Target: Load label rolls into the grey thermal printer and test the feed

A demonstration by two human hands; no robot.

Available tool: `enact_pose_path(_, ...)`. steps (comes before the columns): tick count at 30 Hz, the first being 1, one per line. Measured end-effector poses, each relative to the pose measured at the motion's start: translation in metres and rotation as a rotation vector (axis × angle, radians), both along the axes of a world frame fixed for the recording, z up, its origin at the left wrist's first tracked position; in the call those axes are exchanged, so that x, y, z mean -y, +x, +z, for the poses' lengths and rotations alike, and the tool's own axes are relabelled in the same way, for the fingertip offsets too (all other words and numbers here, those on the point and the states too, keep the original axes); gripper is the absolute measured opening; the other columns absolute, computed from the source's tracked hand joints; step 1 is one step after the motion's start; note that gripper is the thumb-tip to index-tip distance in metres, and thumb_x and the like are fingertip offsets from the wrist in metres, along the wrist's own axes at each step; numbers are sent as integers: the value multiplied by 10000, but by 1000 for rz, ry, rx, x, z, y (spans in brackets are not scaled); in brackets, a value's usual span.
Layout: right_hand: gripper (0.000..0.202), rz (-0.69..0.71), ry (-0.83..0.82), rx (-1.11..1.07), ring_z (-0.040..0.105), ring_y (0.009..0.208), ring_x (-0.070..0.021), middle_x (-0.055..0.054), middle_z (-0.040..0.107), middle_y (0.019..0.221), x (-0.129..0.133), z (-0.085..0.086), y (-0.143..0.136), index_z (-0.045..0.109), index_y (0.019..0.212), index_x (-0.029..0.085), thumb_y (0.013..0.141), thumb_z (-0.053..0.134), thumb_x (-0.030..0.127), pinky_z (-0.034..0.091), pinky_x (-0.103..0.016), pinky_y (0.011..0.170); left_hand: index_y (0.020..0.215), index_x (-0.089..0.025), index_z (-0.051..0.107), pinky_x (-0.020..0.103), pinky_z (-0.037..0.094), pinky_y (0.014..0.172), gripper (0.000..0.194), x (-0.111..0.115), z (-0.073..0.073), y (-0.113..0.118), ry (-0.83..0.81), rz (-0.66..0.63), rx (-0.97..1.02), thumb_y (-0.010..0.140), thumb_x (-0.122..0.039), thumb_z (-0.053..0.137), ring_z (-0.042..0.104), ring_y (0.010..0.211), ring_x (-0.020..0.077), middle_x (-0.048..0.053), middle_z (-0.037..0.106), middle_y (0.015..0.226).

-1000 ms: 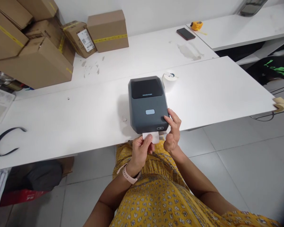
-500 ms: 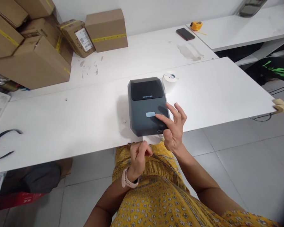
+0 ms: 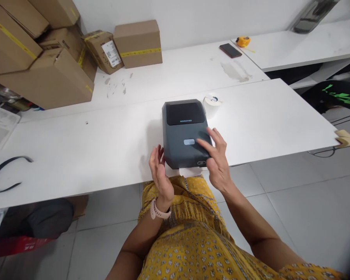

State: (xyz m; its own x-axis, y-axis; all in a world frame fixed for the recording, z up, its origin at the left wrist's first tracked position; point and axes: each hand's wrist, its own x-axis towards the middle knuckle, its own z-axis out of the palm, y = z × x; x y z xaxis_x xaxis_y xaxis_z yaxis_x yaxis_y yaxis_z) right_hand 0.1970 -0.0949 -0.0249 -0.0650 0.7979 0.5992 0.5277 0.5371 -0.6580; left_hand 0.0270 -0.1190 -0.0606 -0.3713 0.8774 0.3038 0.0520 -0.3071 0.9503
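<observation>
A dark grey-blue label printer (image 3: 181, 136) stands near the front edge of the white table, with a black window on top and a pale button (image 3: 189, 142) in its middle. White label paper (image 3: 189, 172) sticks out at the printer's near side. My left hand (image 3: 161, 175) is open beside the printer's near left corner, fingers upright; whether they touch it is unclear. Over the right side of the printer, my right hand (image 3: 217, 159) has its fingers apart, the index fingertip just right of the button. Behind the printer's far right corner is a white label roll (image 3: 211, 107).
Cardboard boxes (image 3: 138, 42) line the back left. A dark phone (image 3: 230, 50) and a yellow tape measure (image 3: 243, 41) lie at the back right. On the left are a dark curved band (image 3: 1, 171) and a clear plastic container (image 3: 1, 126). The table's front edge (image 3: 105, 190) runs close to my body.
My left hand has left the paper at the printer's front, opened, and risen to its left side. My right index finger has shifted slightly away from the button. The view has tilted a little.
</observation>
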Motion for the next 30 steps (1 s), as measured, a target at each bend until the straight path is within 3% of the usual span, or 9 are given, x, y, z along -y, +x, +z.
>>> enact_pose_path(3,612,-24,-22,-242,309,1620,-306,-23,334,1741,3,-20,3,353,1623,392,1062,273,625,321,-632,1295,1611,-285,361,372,481,1186,537,0,-11,-1,-32,-16,-6,1103,-417,247,491,1511,217,110,497,1631)
enact_pose_path(7,635,-40,-54,-387,386,1586,-301,-44,377,1722,0,-33,2,299,1639,401,1053,295,646,409,-624,1242,1615,-290,379,364,449,1218,551,1,-13,-5,-67,-44,-45,1103,-465,272,448,1542,218,89,464,1662)
enact_pose_path(10,542,-58,-69,-346,469,1531,-275,-44,508,1636,-11,-20,3,497,1537,372,1070,332,591,425,-578,1240,1597,-276,421,379,425,1244,551,1,-10,-6,-89,-89,-84,1088,-479,373,429,1554,241,97,448,1671)
enact_pose_path(13,387,-57,-87,-227,653,1316,-244,-56,736,1350,-33,3,6,740,1235,310,1075,431,480,514,-492,1155,1576,-270,440,397,420,1245,533,-5,-6,-9,-64,-99,-137,1079,-464,433,442,1542,250,118,454,1661)
enact_pose_path(17,317,0,-54,-47,749,993,-244,-46,814,990,-67,21,6,792,965,246,1017,570,466,605,-422,929,1444,-233,559,465,421,1232,441,-27,10,-21,64,-46,-301,1056,-441,515,485,1502,275,154,503,1601)
enact_pose_path(21,364,-201,84,-188,705,758,-206,-8,737,757,-80,26,-2,724,778,218,971,626,511,605,-371,759,1460,-235,504,518,439,1208,497,-52,46,-36,300,126,-518,1015,-437,599,470,1500,290,166,511,1569)
enact_pose_path(25,294,-131,86,-263,736,981,-223,-38,781,1061,-85,35,-8,739,1076,257,960,656,514,610,-388,892,1566,-250,369,531,417,1226,720,-91,77,-44,347,18,-653,974,-570,625,408,1547,317,170,450,1626)
enact_pose_path(28,459,20,81,-227,695,1209,-247,-73,707,1372,-99,41,-9,627,1355,289,961,649,524,584,-416,1018,1574,-274,375,470,414,1228,694,-137,83,-44,310,-150,-549,1006,-650,510,457,1521,286,140,484,1616)
enact_pose_path(30,416,76,32,-116,702,1195,-249,-76,725,1351,-110,41,-10,635,1349,269,993,599,482,570,-427,1035,1535,-268,442,428,403,1229,671,-169,81,-42,280,-262,-489,1029,-700,359,501,1488,262,126,545,1569)
